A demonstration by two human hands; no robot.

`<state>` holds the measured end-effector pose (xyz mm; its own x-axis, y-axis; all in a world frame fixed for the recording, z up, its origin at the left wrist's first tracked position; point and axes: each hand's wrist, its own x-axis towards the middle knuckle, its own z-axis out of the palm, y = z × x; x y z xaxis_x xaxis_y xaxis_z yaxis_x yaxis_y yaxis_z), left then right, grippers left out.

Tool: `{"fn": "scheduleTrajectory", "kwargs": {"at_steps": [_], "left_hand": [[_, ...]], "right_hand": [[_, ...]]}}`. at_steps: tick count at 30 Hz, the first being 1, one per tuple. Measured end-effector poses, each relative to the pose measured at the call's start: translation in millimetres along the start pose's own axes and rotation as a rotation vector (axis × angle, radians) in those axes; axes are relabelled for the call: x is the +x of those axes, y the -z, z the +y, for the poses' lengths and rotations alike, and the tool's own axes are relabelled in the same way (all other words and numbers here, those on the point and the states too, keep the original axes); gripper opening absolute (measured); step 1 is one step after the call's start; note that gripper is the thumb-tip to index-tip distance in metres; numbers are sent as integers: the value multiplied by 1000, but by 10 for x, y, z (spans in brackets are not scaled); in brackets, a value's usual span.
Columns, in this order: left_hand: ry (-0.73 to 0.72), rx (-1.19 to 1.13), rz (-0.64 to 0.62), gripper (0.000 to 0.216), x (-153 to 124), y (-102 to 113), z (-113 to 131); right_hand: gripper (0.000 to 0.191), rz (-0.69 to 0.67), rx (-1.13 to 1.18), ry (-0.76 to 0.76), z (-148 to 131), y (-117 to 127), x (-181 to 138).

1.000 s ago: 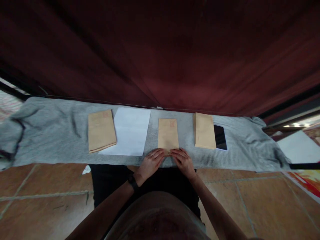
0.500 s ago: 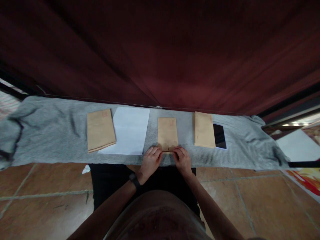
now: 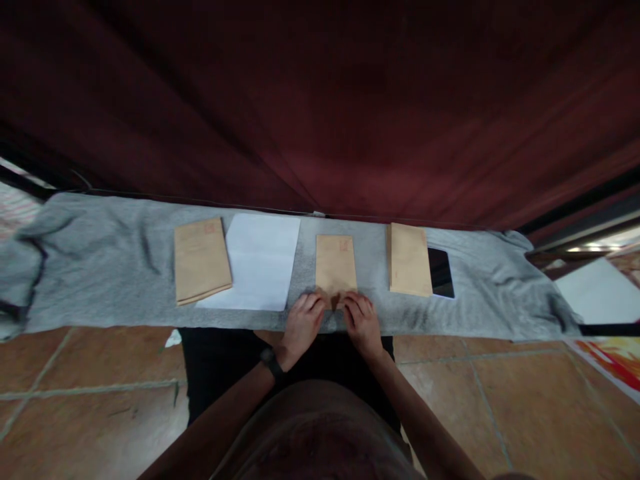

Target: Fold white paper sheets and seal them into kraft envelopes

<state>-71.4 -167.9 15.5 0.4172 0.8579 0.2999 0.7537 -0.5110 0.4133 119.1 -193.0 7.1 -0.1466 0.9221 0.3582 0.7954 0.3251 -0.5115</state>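
Note:
A brown paper envelope (image 3: 335, 263) with a small red print at its far right corner lies in front of me. At its near left corner, my left hand (image 3: 304, 323) is closed, the fingertips pinching the edge. My right hand (image 3: 363, 325) has its fingers closed at the near right corner, a little dark gap showing between the two hands. The near edge is partly hidden by my fingers. A stack of brown envelopes (image 3: 202, 259) rests left of it, overlapping a white sheet of paper (image 3: 261, 263). Another envelope stack (image 3: 410, 260) lies to the right.
A dark-screened phone (image 3: 441, 273) lies beside the right stack, partly under it. Grey cloth (image 3: 150, 293) covers the narrow table. A dark red curtain (image 3: 320, 133) hangs along the far edge. Brown floor tiles (image 3: 450, 400) show below.
My right fingers have shifted slightly inward and down along the envelope's near edge. The folded strip seen there before is now less visible. Stacks, paper and phone stay put.

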Motion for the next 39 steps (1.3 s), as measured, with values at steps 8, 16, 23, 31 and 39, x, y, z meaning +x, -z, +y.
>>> {"fn": "scheduleTrajectory", "kwargs": {"at_steps": [8,16,23,31,39], "left_hand": [[-74,78,-71,34,-120,22,-60],[-118,121,-67,40,-221,48,-45],[-116,130,-77,43,-229,78,-13],[-93,179,-82,43,-247,96,21],[-113,197,-65,41,-270,63,6]], "right_hand": [[53,-116,-47,94,-415,-129,-178],[52,-123,-54,69,-259,-5,-177],[50,-106,-136,17,-45,138,-252],[49,-129,-286,-16,59,227,-330],[55,-174,-187,129,-317,11,-286]]}}
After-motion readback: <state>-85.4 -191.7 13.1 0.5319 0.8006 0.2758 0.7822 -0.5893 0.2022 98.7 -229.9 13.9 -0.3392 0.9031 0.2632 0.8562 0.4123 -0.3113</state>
